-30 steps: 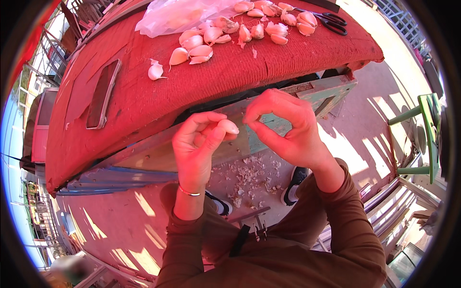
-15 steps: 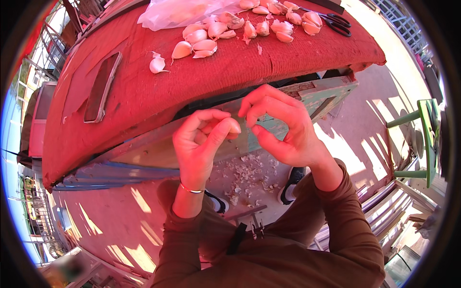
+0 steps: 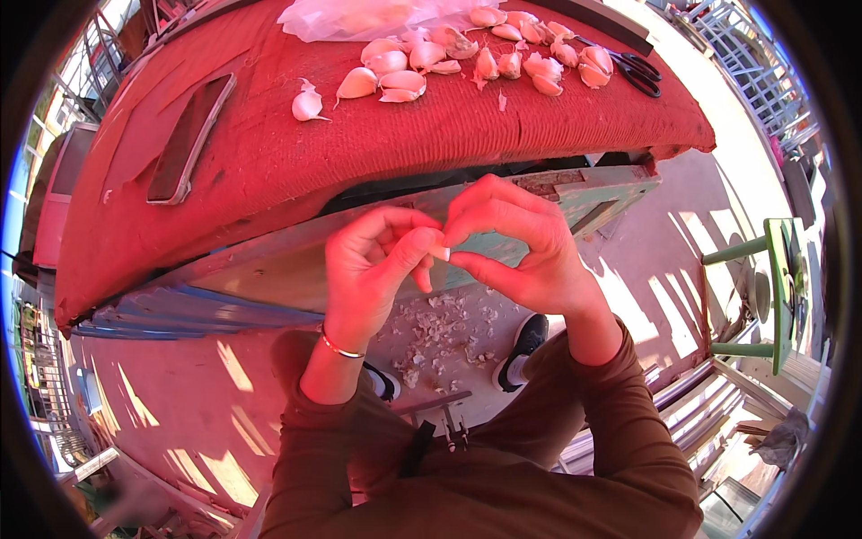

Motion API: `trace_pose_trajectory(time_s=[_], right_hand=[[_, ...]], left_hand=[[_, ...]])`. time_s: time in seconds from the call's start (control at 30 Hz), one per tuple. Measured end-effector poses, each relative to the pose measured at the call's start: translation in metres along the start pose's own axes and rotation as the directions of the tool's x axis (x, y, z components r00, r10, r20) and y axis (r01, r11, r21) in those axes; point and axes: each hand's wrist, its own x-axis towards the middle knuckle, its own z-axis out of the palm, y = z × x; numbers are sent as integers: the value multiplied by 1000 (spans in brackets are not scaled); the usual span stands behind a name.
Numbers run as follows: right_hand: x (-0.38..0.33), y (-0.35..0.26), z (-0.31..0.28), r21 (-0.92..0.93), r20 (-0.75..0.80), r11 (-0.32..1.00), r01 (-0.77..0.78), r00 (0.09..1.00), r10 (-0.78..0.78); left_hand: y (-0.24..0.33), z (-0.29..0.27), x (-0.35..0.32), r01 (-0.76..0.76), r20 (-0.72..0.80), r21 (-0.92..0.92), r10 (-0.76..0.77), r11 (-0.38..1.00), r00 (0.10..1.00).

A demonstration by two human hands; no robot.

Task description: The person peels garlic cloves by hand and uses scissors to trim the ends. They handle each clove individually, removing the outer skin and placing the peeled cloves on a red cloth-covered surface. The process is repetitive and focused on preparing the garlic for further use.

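My left hand (image 3: 364, 260) is closed in a pinch on a small pale garlic clove (image 3: 438, 252), held just off the table's near edge. From the other side, the thumb and forefinger of my right hand (image 3: 530, 242) close at the clove's end, partly hiding it. Beyond my hands, several garlic cloves (image 3: 402, 85) lie on the red-covered table (image 3: 269, 171), many still in their skins. One skin-covered piece of garlic (image 3: 308, 103) sits apart at the left of the group.
A translucent plastic bag (image 3: 337, 20) lies behind the garlic, with black-handled scissors (image 3: 639, 74) to the right. A phone (image 3: 191, 139) rests at the table's left. Garlic skins (image 3: 426, 337) litter the floor between my shoes. At right stands a green stool (image 3: 783, 287).
My right hand has come in to the clove, its thumb and forefinger closing from a wider gap. My left hand keeps its hold on the clove. The whole view has shifted slightly.
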Motion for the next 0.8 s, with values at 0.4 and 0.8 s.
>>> trace_pose_trajectory(time_s=[0.4, 0.8], right_hand=[[-2, -1, 2, -123, -14, 992, 41, 999, -43], [-1, -5, 5, -135, -41, 991, 25, 999, -31]], left_hand=[[0, 3, 0, 40, -14, -33, -41, 999, 999], [0, 2, -1, 41, -11, -10, -42, 999, 999]])
